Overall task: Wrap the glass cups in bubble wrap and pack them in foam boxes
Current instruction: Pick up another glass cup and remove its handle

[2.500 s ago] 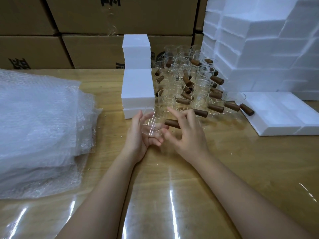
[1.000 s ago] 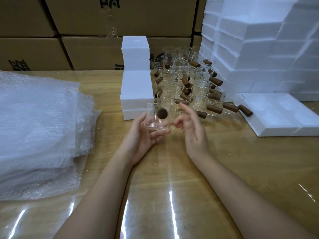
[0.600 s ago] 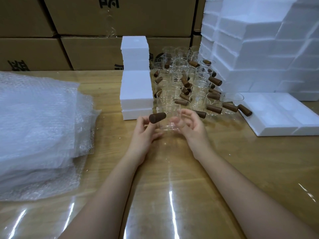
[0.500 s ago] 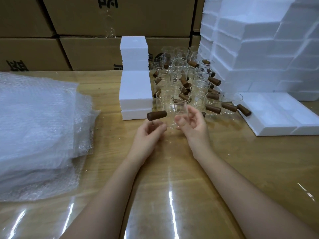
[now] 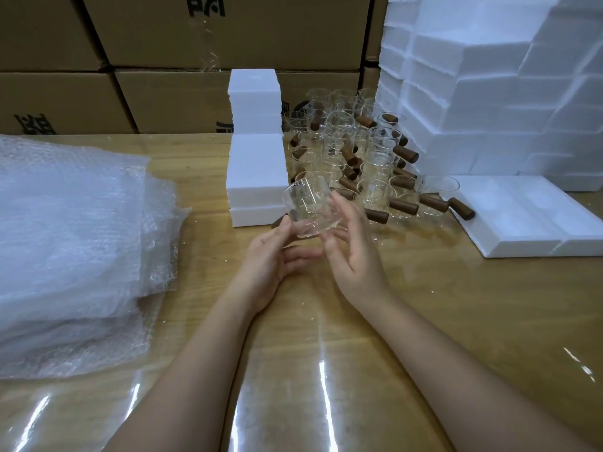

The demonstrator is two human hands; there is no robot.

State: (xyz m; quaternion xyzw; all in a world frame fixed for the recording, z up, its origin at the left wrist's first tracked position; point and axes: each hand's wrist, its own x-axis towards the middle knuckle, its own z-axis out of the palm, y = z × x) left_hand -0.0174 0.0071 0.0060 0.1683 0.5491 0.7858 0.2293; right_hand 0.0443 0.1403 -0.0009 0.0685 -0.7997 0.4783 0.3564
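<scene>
Rightward, my view cuts off the foam boxes (image 5: pixel 489 93), leftward the bubble wrap (image 5: pixel 65 239); above the table (image 5: pixel 456 305), my left hand (image 5: pixel 270 256) and right hand (image 5: pixel 352 246) both grip one tilted glass cup (image 5: pixel 306 207); its wooden handle (image 5: pixel 277 222) hides mostly behind my left thumb.

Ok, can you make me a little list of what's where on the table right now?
held: one cup, tilted, above the table
left hand: thumb on the cup by its brown handle
right hand: fingers round the cup's far side
wrap: pile at left, no hand on it
other cups: crowded at the back, unwrapped
foam boxes: stacked just left of the other cups
foam tray: lying flat at right
</scene>
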